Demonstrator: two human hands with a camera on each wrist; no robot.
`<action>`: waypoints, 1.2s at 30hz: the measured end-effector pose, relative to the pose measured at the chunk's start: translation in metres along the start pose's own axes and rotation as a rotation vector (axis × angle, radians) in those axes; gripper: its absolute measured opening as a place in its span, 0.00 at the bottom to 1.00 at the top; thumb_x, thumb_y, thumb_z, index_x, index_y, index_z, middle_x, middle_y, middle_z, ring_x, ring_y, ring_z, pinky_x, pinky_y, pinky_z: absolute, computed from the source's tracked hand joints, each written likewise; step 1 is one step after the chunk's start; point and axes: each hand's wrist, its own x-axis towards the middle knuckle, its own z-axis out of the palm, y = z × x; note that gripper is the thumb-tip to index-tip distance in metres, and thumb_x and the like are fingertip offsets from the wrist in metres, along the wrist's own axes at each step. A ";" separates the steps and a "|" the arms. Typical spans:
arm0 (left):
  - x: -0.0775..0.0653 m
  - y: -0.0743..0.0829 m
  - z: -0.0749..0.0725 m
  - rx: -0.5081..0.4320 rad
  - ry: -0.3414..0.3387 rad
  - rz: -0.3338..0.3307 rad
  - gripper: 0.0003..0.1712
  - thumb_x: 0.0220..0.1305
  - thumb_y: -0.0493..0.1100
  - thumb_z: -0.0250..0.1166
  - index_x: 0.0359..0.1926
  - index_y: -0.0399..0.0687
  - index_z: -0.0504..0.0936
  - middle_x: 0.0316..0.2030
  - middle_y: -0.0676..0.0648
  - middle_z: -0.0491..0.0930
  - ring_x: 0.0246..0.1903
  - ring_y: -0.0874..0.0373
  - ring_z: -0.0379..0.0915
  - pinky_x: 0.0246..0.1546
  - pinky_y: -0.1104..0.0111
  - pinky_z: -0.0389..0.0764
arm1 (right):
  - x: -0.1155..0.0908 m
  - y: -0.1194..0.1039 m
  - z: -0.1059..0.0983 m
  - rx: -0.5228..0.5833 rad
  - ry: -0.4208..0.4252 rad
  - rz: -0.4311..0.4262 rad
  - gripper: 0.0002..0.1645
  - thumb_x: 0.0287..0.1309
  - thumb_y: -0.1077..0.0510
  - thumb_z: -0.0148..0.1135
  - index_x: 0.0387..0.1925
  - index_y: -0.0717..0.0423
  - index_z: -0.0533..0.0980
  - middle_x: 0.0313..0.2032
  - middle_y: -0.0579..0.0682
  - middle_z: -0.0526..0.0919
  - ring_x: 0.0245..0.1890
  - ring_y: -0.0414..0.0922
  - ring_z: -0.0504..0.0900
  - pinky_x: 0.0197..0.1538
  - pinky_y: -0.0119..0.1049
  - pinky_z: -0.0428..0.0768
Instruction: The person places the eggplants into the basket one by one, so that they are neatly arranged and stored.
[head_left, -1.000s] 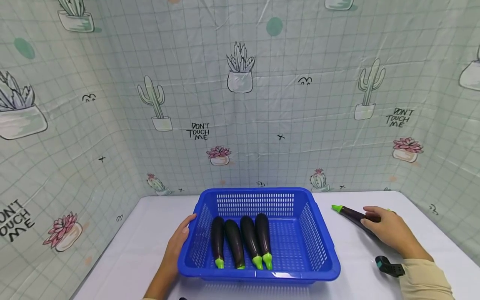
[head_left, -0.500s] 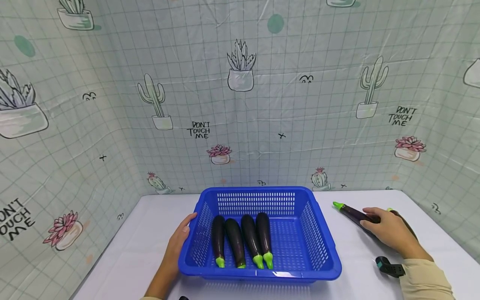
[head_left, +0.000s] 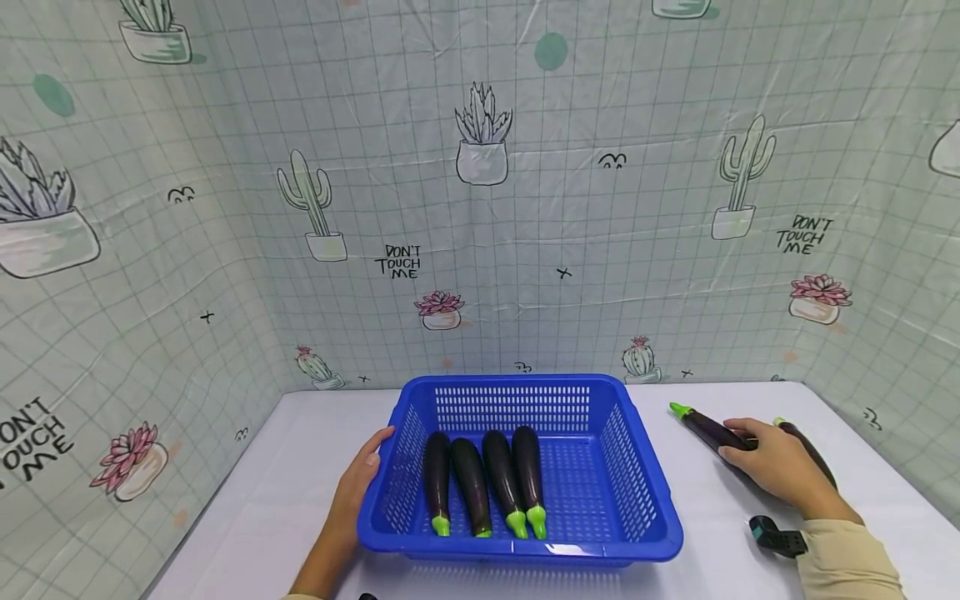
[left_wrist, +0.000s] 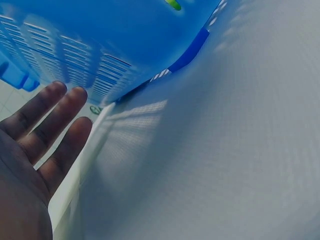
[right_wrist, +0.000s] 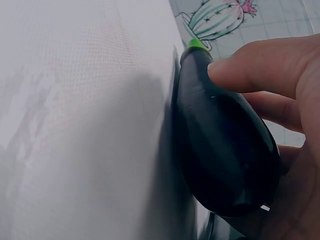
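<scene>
On the right of the table, my right hand [head_left: 778, 465] holds a dark purple eggplant [head_left: 708, 429] with a green stem. The right wrist view shows the thumb on one side of this eggplant [right_wrist: 225, 145] and fingers behind it; it lies on or just above the cloth. My left hand [head_left: 349, 492] rests along the left side of a blue plastic basket [head_left: 517, 550], its fingers fairly straight. In the left wrist view the left hand [left_wrist: 45, 135] has extended fingers beside the slotted basket wall [left_wrist: 75, 55]. Several eggplants [head_left: 468, 487] lie side by side in the basket's left half.
Another eggplant [head_left: 810, 450] lies beyond the right hand, partly hidden by it. White cloth covers the table [head_left: 300, 442]. A cactus-print curtain [head_left: 517, 217] encloses the back and both sides. A small black device [head_left: 778, 537] sits at the right wrist.
My right hand has shifted very slightly, and the eggplant's stem end has moved a little to the right. More of the farther eggplant shows now. The left hand and basket stay in place.
</scene>
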 end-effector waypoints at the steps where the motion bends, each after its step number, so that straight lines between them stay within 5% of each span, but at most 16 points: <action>1: 0.000 0.000 0.000 -0.004 -0.002 0.005 0.29 0.80 0.53 0.39 0.74 0.47 0.63 0.73 0.34 0.59 0.68 0.29 0.58 0.60 0.36 0.66 | 0.000 0.000 0.000 0.000 -0.003 0.002 0.34 0.61 0.51 0.67 0.59 0.71 0.72 0.53 0.72 0.79 0.54 0.72 0.75 0.49 0.65 0.73; 21: 0.001 -0.002 -0.002 -0.026 -0.015 0.025 0.29 0.80 0.50 0.39 0.74 0.45 0.63 0.73 0.34 0.58 0.69 0.30 0.56 0.63 0.36 0.62 | 0.001 -0.003 0.001 0.023 0.014 0.004 0.34 0.64 0.47 0.65 0.60 0.69 0.73 0.54 0.71 0.79 0.53 0.70 0.77 0.48 0.63 0.74; 36: 0.000 -0.002 -0.001 -0.032 -0.016 0.040 0.28 0.80 0.50 0.38 0.74 0.45 0.63 0.73 0.34 0.58 0.69 0.30 0.57 0.63 0.36 0.63 | -0.002 -0.026 -0.014 0.256 0.011 0.072 0.42 0.69 0.39 0.58 0.68 0.68 0.66 0.60 0.72 0.74 0.57 0.67 0.74 0.42 0.37 0.78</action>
